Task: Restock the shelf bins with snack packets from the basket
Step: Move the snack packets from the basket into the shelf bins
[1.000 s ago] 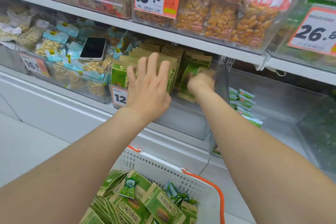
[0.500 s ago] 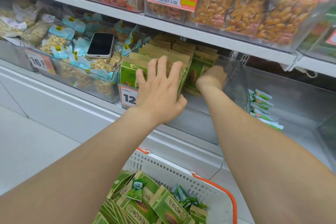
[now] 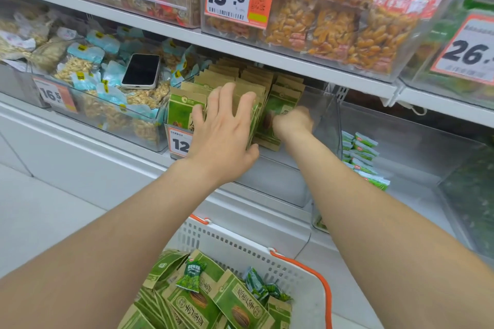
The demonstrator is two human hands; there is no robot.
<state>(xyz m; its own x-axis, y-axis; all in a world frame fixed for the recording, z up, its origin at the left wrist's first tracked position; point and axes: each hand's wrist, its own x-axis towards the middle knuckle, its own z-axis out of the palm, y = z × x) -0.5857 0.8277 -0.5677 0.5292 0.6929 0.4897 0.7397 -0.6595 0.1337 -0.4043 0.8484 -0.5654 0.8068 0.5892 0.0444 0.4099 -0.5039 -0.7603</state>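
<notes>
Squaring up stock: your left hand (image 3: 227,128) lies flat, fingers spread, pressing the green packets (image 3: 184,112) upright inside the bin (image 3: 270,179). Your right hand (image 3: 294,121) is in the bin's right side against a packet; fingers hidden, grip cannot be told. Below the bin, the basket (image 3: 240,244) holds more. Next, likely: free one hand, fetch another.

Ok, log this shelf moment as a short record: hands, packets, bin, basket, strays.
left hand: fingers spread, pressing the green packets' fronts
right hand: in the clear bin beside them, blurred; grip unclear
packets: upright in rows
basket: below, holds more green packets
stray: phone lying on snack bags in the neighbouring bin
</notes>
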